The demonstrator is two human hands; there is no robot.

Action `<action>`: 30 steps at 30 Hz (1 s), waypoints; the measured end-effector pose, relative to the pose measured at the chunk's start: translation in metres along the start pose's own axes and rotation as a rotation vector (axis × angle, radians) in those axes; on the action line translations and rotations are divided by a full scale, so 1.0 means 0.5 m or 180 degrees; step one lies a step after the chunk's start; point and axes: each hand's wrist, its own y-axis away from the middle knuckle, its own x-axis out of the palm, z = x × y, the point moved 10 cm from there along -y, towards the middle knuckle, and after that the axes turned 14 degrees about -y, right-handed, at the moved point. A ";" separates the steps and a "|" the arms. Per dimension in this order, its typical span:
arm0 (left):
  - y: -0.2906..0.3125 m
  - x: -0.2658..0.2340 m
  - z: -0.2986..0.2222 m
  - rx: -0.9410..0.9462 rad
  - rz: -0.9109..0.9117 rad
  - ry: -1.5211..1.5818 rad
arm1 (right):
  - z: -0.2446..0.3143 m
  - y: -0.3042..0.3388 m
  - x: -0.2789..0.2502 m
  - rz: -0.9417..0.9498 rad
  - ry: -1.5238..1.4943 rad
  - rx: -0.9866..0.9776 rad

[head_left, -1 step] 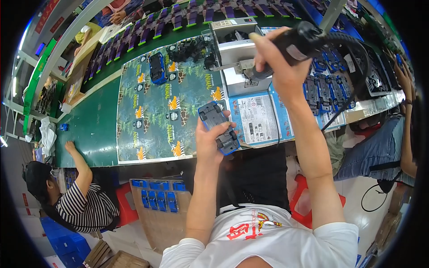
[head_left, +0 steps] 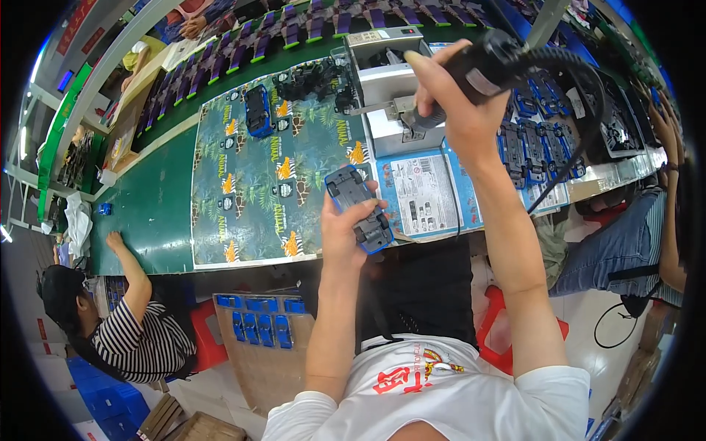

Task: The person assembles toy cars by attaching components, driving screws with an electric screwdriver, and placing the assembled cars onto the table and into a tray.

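Observation:
My left hand (head_left: 346, 220) is closed around a blue toy car (head_left: 351, 189). Its dark grey underside faces up, with my thumb pressed on it. Higher up and to the right, my right hand (head_left: 465, 110) grips a black electric screwdriver (head_left: 482, 73) with a thick cord. The driver's lower end is over the metal front of a grey box-shaped machine (head_left: 382, 81), which looks like a screw feeder. Whether its tip touches the machine I cannot make out. Another upturned blue car (head_left: 258, 112) lies on the printed sheet (head_left: 250, 191), left of the machine.
Several upturned blue cars (head_left: 523, 154) stand in rows to the right, beyond the screwdriver's cord (head_left: 588, 66). Black parts (head_left: 305, 82) are heaped left of the machine. At left a co-worker in a striped shirt (head_left: 147, 331) reaches onto the green table (head_left: 154, 228). Purple-and-green pieces (head_left: 254, 55) line the back.
My right hand and the screwdriver have shifted very slightly up and to the left. The toy car in my left hand has barely moved.

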 end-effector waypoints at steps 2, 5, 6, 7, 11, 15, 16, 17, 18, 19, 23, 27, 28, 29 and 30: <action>-0.005 -0.009 0.003 -0.0071 -0.0157 0.0211 | -0.010 -0.010 0.015 0.0049 0.0198 0.0140; -0.006 -0.017 0.003 -0.0120 -0.0264 0.0506 | -0.037 -0.020 0.030 0.0149 0.0382 0.0537; -0.011 -0.018 0.007 -0.0101 -0.0207 0.0445 | -0.043 -0.013 0.026 0.0091 0.0275 0.0766; -0.012 -0.026 0.009 -0.0064 -0.0184 0.0393 | -0.053 -0.002 0.023 0.0061 0.0146 0.1013; -0.015 -0.013 0.008 0.0018 -0.0106 0.0272 | -0.007 0.090 0.007 -0.0027 -0.0987 0.1366; -0.011 -0.019 0.003 -0.0012 -0.0171 0.0266 | 0.042 0.145 0.056 0.0495 -0.1595 0.1150; -0.012 -0.019 0.003 -0.0026 -0.0168 0.0263 | 0.044 0.153 0.067 0.0593 -0.1629 0.1145; -0.013 -0.019 0.004 -0.0049 -0.0165 0.0240 | 0.040 0.162 0.071 0.0558 -0.1604 0.1172; -0.014 -0.019 0.005 -0.0071 -0.0161 0.0216 | 0.037 0.170 0.075 0.0522 -0.1580 0.1198; -0.014 -0.019 0.006 -0.0074 -0.0165 0.0213 | 0.034 0.175 0.077 0.0478 -0.1551 0.1239; -0.011 -0.012 0.002 -0.0017 -0.0172 0.0277 | 0.004 0.198 0.072 0.0335 -0.1157 0.1664; -0.016 -0.009 0.016 -0.0080 -0.0201 0.0333 | -0.011 0.205 0.089 0.0613 -0.0926 0.1629; -0.012 -0.011 0.020 -0.0131 -0.0225 0.0364 | -0.007 0.204 0.094 0.0735 -0.0875 0.1636; -0.013 -0.012 0.018 -0.0140 -0.0231 0.0360 | -0.006 0.205 0.098 0.0855 -0.0824 0.1642; -0.014 -0.014 0.018 -0.0204 -0.0255 0.0300 | -0.009 0.208 0.099 0.0845 -0.1029 0.1695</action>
